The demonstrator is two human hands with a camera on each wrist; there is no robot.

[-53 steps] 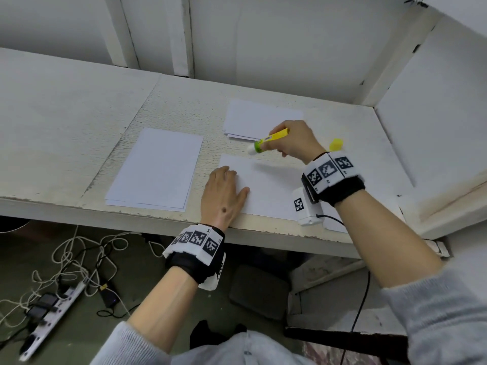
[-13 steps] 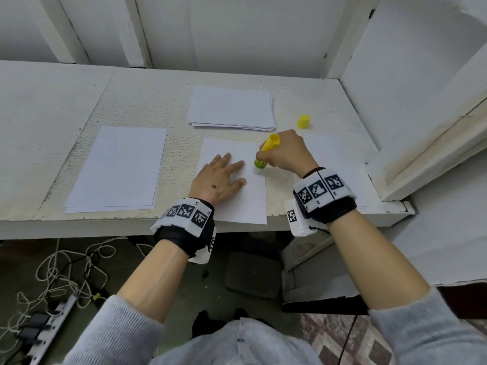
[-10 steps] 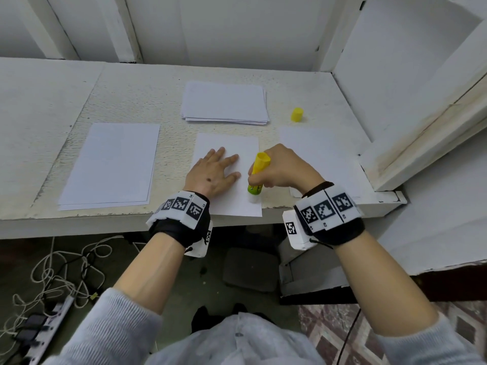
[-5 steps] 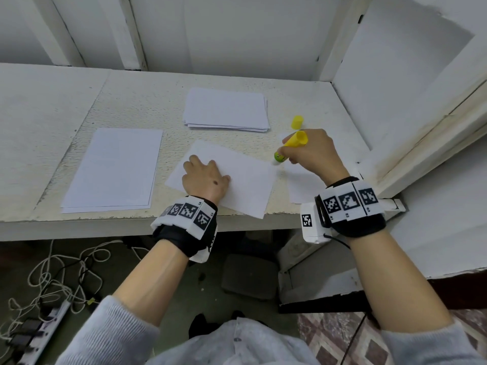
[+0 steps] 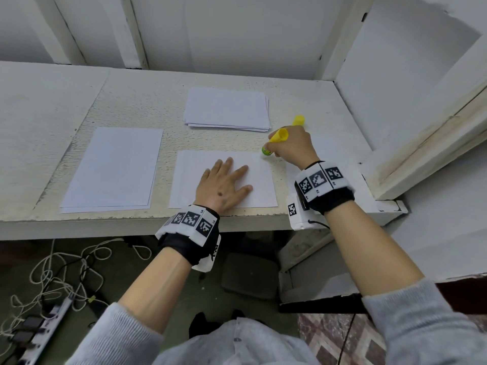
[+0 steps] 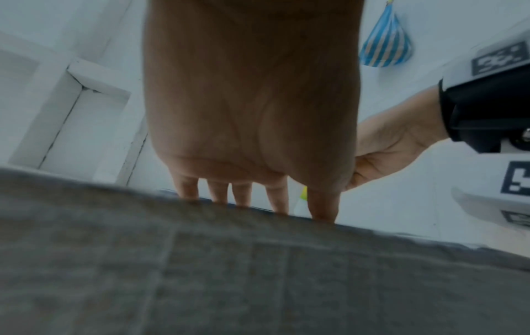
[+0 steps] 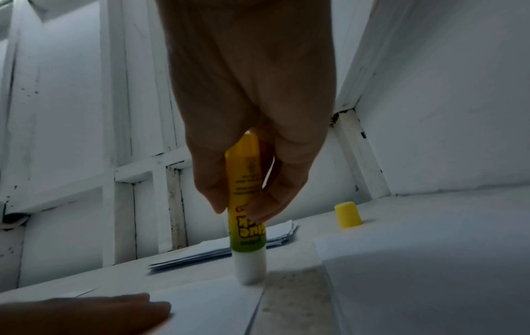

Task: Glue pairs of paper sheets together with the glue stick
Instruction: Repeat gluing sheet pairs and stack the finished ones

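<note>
Far to my left lies a pile of sheets point(image 5: 110, 167), well apart from where I am working. Next comes the sheet in front of me point(image 5: 200, 164), its long side running left to right along the table point(image 5: 39, 101) edge, and my left hand point(image 5: 224, 184) lies flat on its near middle, fingers straight and spread, pinning it down. At that sheet's far right corner stands the glue stick point(image 7: 246, 217), nearly upright with its white glue end down on the paper right at the corner, the yellow end leaning a little away from me. My right hand point(image 5: 290, 148) holds it, thumb and fingers pinched round the barrel, so my two hands are apart, with the right one beyond and to the right of the left. I judge the coming stroke must run along an edge from this corner, so my right hand does the travelling while the left stays as anchor. Behind lies the stack of fresh sheets point(image 5: 226, 109); right of it stands the yellow cap point(image 5: 299, 120), and another sheet point(image 7: 430, 283) lies under my right wrist.
</note>
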